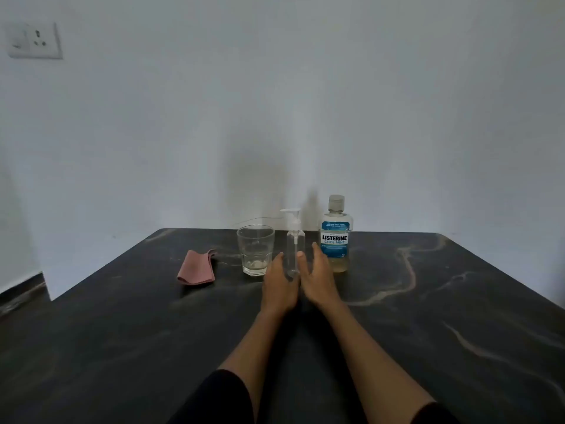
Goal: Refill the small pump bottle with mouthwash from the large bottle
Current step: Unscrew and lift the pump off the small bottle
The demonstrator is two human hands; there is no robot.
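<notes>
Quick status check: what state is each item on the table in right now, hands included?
Pump bottle: upright, pump on, looks empty.
Mouthwash bottle: upright, capped, mostly empty.
Glass: upright, little residue at bottom.
Cloth: folded, lying flat.
Left hand: open, beside pump bottle.
Right hand: open, beside pump bottle.

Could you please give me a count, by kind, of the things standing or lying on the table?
Bottles: 2, the small pump bottle and the large mouthwash bottle
Drinking glasses: 1, the clear glass
Cloths: 1, the folded pink cloth
Total: 4
</notes>
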